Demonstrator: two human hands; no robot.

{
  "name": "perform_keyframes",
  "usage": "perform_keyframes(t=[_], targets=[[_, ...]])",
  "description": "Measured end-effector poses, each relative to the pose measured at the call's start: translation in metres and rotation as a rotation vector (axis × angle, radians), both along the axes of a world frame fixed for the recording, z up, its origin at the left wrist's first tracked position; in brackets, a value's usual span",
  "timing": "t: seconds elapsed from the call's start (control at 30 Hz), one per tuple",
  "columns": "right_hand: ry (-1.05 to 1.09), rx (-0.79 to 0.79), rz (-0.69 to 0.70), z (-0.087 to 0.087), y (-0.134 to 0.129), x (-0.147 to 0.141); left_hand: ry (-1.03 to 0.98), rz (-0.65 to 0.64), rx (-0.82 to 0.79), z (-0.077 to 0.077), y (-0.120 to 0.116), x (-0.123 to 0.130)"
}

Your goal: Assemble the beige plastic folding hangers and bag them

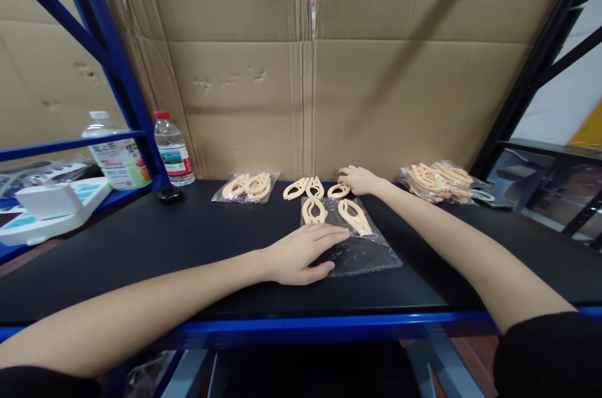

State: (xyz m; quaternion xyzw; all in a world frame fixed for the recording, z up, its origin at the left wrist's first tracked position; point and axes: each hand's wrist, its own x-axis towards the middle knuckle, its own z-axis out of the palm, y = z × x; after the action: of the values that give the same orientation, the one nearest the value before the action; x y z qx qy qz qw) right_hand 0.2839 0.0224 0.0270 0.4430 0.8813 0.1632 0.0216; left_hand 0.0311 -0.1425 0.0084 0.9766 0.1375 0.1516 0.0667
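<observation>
On the black tabletop lies a clear plastic bag (364, 257) with two beige oval pieces on its upper part, a left one (313, 211) and a right one (355, 217). My left hand (305, 254) rests flat over the bag's left side, fingers extended, holding nothing. Behind the bag is a row of beige pieces: one at the left (295, 189), one in the middle (315, 187) and one at the right (337, 190). My right hand (360, 180) reaches to the right piece, its fingers curled over that piece's edge.
A bagged pair of beige pieces (248, 187) lies back left, and a pile of bagged pieces (438, 181) back right. A red-capped bottle (174, 152), a larger bottle (115, 157) and a black object (170, 195) stand left. Cardboard (235, 84) walls the back.
</observation>
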Motion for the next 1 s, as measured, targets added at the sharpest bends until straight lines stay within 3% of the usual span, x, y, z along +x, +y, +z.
perform_keyframes(t=[0.23,0.37,0.47,0.6,0.73,0.87,1.0], targets=[[0.065,-0.067,-0.036,-0.002,-0.026,0.048,-0.005,-0.003,0.004,0.000,0.000,0.000],[0.185,0.039,-0.038,-0.003,-0.060,0.064,-0.017,0.002,-0.006,0.001,-0.001,0.000],[0.397,0.197,0.034,0.003,-0.095,0.067,-0.024,0.000,-0.008,0.001,0.000,0.000],[0.629,0.464,0.124,0.021,-0.158,0.056,-0.025,-0.007,-0.001,-0.001,0.001,-0.001],[0.670,0.659,0.270,0.037,-0.231,0.036,-0.023,-0.006,0.009,-0.002,0.002,-0.001],[0.573,0.521,0.365,0.035,-0.284,0.018,-0.030,0.008,0.016,-0.001,0.001,-0.001],[0.366,0.453,0.486,0.021,-0.296,-0.002,-0.050,0.012,0.020,-0.001,0.001,-0.001]])
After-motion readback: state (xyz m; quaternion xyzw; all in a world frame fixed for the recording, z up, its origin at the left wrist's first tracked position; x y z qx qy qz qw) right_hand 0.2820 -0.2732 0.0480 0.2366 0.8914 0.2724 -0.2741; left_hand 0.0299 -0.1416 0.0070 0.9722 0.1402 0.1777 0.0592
